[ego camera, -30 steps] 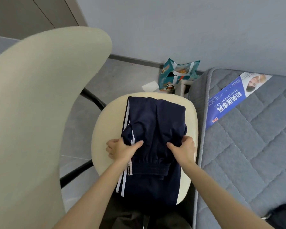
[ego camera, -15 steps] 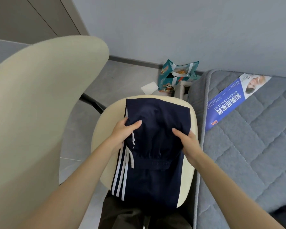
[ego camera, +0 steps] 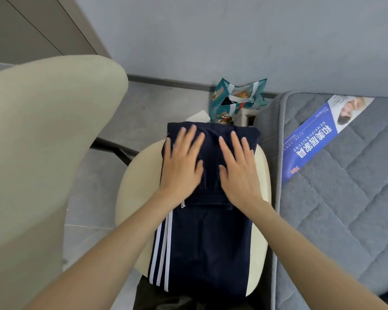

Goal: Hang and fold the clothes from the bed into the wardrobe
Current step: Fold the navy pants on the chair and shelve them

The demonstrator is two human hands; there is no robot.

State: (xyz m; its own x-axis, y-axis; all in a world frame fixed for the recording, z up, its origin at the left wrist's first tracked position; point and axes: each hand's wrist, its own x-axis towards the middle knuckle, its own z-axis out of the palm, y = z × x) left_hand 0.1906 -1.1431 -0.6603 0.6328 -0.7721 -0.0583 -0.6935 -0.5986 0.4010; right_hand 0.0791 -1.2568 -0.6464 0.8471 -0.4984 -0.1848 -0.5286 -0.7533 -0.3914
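Grey wall [ego camera: 211, 41] and pale grey floor tiles [ego camera: 143, 108] fill the far part of the head view, with a beige panel [ego camera: 31, 30] in the far left corner. On the left rises the broad cream back of a chair [ego camera: 31, 164], and its rounded cream seat [ego camera: 134, 198] sits in the middle, just beside a grey quilted mattress [ego camera: 334, 220] on the right. A pair of navy track trousers [ego camera: 202, 242] with three white stripes along the left edge lies folded lengthwise on the seat, its far end reaching past the seat's far rim and its near end past the near rim. One layer is folded over the far half, with a gathered elastic band showing at the wrists. Left hand [ego camera: 182, 166] and right hand [ego camera: 240, 173] lie side by side on that folded layer, palms down, fingers straight and spread, pressing the cloth flat and gripping nothing. Beyond the chair a teal printed bag [ego camera: 235, 97] stands on the floor against the wall, a white sheet of paper [ego camera: 199, 115] just left of it. A blue and white printed label [ego camera: 311, 139] lies slantwise on the mattress's far part.
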